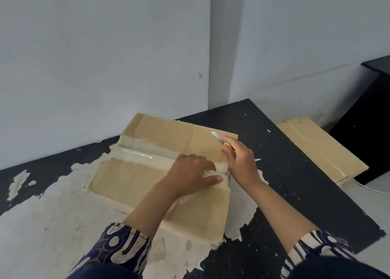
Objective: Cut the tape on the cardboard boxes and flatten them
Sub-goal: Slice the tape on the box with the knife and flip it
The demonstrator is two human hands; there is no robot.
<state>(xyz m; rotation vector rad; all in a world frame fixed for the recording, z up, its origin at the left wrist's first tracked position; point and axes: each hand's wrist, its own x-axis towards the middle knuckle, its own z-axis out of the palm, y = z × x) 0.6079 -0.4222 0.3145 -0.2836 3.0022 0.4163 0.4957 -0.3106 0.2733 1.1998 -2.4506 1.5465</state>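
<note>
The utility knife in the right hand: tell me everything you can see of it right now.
The utility knife has a yellow handle, mostly hidden inside the right hand, whose fingers curl round it. A bare silver snap-off blade is extended from it, pointing up and away to the left. The blade tip looks raised over the far flap of the cardboard box on the table; whether it touches the cardboard cannot be told. It is not on the tape strip, which lies nearer, by the left hand.

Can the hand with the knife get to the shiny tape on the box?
Probably yes. The right hand holds the knife just beside the tape, and nothing lies between them; the left hand presses nearer the box's edge.
</note>
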